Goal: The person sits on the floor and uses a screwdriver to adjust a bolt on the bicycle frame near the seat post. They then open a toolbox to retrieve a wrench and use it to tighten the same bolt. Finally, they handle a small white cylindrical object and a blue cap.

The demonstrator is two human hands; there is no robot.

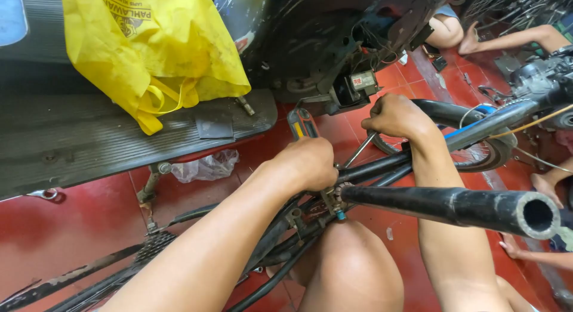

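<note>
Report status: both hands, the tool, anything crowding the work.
Left hand grips orange-and-black tool handle at the bicycle frame. Right hand holds a thin metal rod. Black tube crosses close in front.

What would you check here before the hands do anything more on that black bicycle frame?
1. Left hand grips the orange-handled screwdriver: ok.
2. Right hand holds the slim metal tool: ok.
3. Screwdriver tip seated on the small fitting at the black bicycle frame: cannot tell, hidden by the hand.
4. Frame steadied over the knee: ok.
5. Open black tube end clear of both hands: ok.
6. Red tiled floor free of clutter: not ok, a crumpled clear plastic bag lies there.
</note>
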